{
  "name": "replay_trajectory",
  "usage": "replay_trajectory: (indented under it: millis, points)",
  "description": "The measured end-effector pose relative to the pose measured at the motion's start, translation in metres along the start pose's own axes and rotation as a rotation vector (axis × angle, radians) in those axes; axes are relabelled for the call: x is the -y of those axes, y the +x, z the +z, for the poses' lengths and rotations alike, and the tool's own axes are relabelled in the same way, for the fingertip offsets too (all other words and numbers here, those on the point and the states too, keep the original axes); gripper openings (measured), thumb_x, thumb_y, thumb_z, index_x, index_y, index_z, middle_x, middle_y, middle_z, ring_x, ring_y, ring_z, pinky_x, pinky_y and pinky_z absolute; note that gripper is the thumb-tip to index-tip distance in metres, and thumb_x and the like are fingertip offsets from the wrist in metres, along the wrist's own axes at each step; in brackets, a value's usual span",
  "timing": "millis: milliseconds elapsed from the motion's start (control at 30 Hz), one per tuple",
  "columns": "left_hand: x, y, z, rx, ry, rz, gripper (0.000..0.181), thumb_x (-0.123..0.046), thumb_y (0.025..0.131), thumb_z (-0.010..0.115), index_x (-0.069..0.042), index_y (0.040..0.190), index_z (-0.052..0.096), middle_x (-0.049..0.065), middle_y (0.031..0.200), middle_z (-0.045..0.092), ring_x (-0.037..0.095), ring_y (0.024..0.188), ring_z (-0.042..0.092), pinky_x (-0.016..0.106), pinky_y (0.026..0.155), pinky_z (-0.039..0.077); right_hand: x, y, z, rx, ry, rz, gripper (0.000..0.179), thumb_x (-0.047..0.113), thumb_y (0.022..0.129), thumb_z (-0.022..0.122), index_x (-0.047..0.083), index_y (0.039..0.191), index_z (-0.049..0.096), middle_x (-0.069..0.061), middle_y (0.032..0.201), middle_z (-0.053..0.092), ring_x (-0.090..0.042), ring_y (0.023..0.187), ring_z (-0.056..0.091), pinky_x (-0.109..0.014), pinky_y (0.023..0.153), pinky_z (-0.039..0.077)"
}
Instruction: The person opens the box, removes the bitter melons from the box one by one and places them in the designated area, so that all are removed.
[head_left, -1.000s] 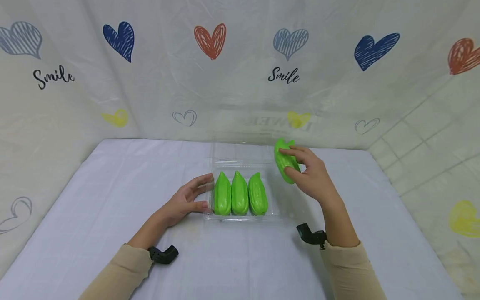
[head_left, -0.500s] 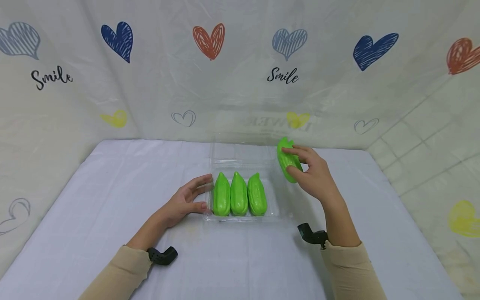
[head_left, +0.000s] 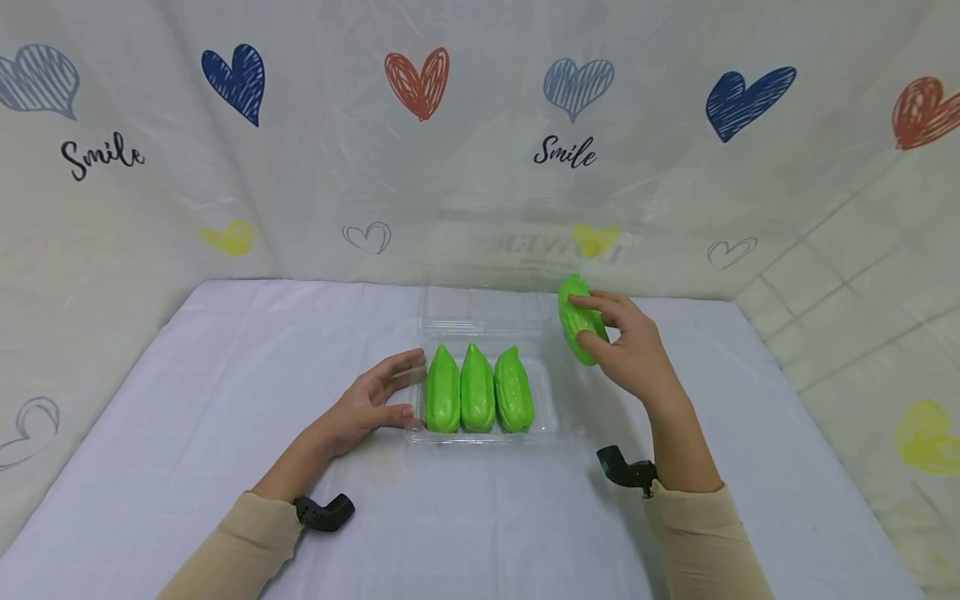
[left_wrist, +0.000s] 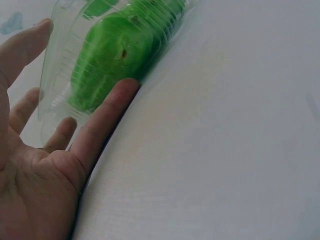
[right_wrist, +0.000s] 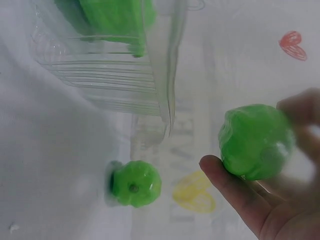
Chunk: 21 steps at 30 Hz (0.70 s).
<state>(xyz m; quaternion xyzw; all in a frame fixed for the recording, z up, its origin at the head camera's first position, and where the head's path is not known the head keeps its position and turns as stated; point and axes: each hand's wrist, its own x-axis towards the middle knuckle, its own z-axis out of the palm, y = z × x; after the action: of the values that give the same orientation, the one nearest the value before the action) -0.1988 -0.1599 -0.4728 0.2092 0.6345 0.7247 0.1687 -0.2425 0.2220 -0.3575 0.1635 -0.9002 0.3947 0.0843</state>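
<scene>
Gourd in right hand; box touching left hand.

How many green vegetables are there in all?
5: left one, middle one and right one in the box; a fourth in the right hand; a fifth on the table, seen clearly from the right wrist. More could be hidden.

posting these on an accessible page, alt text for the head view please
A right hand holds a green gourd beside an open clear plastic clamshell box, where three more green gourds lie in a row. The left hand is at the box's left edge.
</scene>
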Motion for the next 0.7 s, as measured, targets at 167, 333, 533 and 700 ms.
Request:
replay_trajectory:
  millis: [167, 333, 533, 700]
  points:
    - [0.0006, 0.0, -0.0004, -0.003, 0.02, 0.007, 0.08, 0.002, 0.09, 0.067, -0.005, 0.157, 0.024, 0.011, 0.163, 0.024, 0.038, 0.149, 0.023, 0.035, 0.094, 0.054, -0.0012, 0.0001, -0.0007, -0.002, 0.002, 0.007, 0.043, 0.015, 0.094, 0.06, 0.022, 0.136, 0.063, -0.01, 0.149, 0.047, -0.04, 0.12, 0.057, -0.045, 0.08, 0.053]
    - [0.0, -0.0002, 0.0002, -0.005, 0.013, 0.008, 0.08, 0.002, 0.089, 0.067, -0.004, 0.157, 0.024, 0.012, 0.163, 0.024, 0.038, 0.149, 0.024, 0.035, 0.094, 0.055, -0.0027, 0.0007, -0.0005, -0.007, 0.005, 0.0, 0.043, 0.014, 0.094, 0.061, 0.019, 0.136, 0.063, -0.011, 0.149, 0.048, -0.04, 0.121, 0.056, -0.048, 0.082, 0.052]
    - [0.0007, -0.0002, 0.0001, -0.008, 0.015, 0.008, 0.081, 0.0, 0.089, 0.069, -0.004, 0.157, 0.025, 0.012, 0.163, 0.024, 0.038, 0.148, 0.024, 0.034, 0.097, 0.053, -0.003, 0.001, -0.0014, -0.005, 0.002, 0.012, 0.044, 0.013, 0.094, 0.06, 0.019, 0.137, 0.062, -0.011, 0.15, 0.047, -0.042, 0.123, 0.055, -0.05, 0.083, 0.051]
    - [0.0004, -0.0002, 0.0, -0.01, 0.035, 0.006, 0.081, -0.003, 0.089, 0.07, -0.004, 0.156, 0.025, 0.012, 0.163, 0.024, 0.037, 0.148, 0.025, 0.033, 0.1, 0.05, -0.0041, 0.0011, -0.0008, -0.005, -0.003, 0.02, 0.044, 0.013, 0.094, 0.06, 0.02, 0.137, 0.062, -0.011, 0.15, 0.047, -0.041, 0.122, 0.055, -0.047, 0.081, 0.052]
